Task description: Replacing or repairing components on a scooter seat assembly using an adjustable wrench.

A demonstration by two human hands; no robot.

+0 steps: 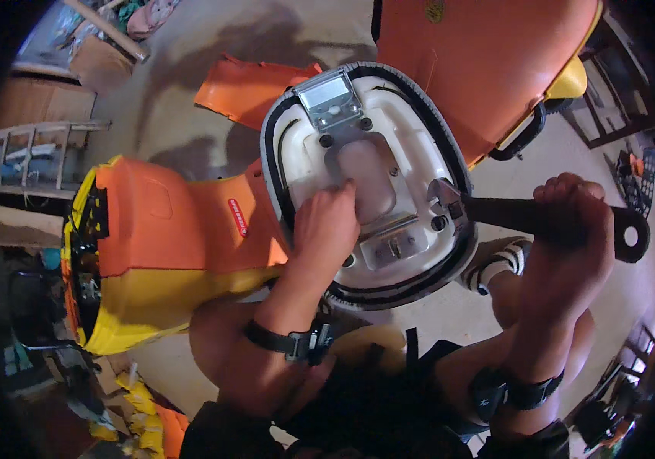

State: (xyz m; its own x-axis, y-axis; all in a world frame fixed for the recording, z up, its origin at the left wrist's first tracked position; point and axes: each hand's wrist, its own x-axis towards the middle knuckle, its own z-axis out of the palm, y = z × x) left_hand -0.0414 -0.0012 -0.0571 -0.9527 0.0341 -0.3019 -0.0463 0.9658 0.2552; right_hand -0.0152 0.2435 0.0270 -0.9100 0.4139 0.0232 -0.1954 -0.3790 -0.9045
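Right hand (586,237) grips a black tool (502,216); left hand (327,226), grip unclear, curls over seat base (413,157) near red label (238,218).

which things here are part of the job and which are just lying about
In use, it seems:
- dark-handled tool, gripped by the right hand
- upturned seat, under the left hand

Apparently lying about:
- ladder-like frame
- wooden pole

Edges of the floor (343,30)
A ladder (30,145) sits far left, a pole (105,29) upper left, a dark frame (624,133) upper right.
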